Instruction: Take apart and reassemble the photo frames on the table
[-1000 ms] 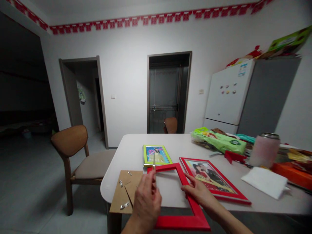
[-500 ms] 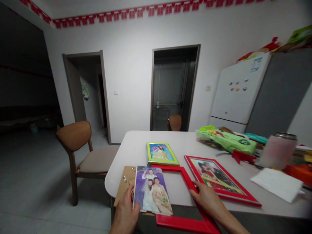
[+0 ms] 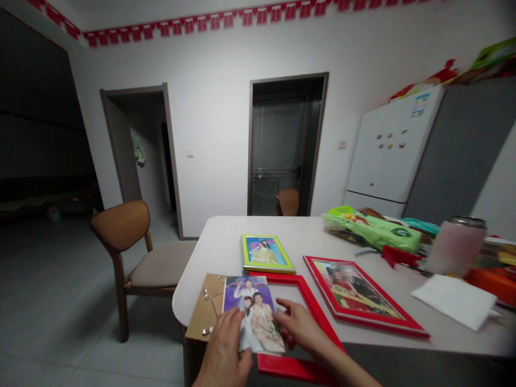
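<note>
A colour photo print of a couple lies over the left side of an empty red picture frame at the table's near edge. My left hand rests on the photo's lower left part, fingers curled onto it. My right hand touches the photo's right edge with fingers spread, lying inside the frame's opening. A brown cardboard backing with metal clips sits just left of the photo.
A green framed picture and a red framed picture lie further back on the white table. A green packet, pink jar and white paper crowd the right. A wooden chair stands left.
My left hand turned the photo from edge-on to face up and laid it over the frame. My right hand left the frame's right rail and moved onto the photo's right edge.
</note>
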The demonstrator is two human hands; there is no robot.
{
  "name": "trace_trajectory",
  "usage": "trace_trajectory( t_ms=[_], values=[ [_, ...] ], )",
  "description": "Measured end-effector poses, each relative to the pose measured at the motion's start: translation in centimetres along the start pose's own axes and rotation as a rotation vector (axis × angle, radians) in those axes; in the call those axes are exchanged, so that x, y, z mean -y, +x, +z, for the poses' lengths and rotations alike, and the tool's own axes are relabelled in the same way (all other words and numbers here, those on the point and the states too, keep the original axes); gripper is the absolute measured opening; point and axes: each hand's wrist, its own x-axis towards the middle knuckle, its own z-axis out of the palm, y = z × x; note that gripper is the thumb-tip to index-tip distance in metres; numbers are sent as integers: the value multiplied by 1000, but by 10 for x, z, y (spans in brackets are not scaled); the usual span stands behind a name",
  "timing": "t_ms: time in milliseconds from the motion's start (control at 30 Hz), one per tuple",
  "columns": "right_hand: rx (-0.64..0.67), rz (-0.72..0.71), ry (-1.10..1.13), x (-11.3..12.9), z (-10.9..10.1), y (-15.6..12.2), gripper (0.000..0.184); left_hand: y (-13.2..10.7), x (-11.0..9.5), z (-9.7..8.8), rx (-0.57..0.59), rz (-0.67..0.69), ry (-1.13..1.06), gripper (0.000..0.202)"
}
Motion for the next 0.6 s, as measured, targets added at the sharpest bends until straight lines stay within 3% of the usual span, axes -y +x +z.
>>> trace_trajectory(
  t_ms=[100,167,333,467,600],
  values=[
    [177,61,349,12,19,5,37,5,-5,8,108,95,6,64],
    [227,2,537,27,22,1,27,9,-5,12,83,133,-1,66],
    [189,-148,705,66,14,-23,31,19,-11,5,-249,188,-271,52],
    [24,-38,711,57,11,-29,35,25,-39,-1,-469,-103,-768,35],
    [-20,33,842,24,3,-21,30,32,-66,11,-439,-356,-1226,42]
  ],
)
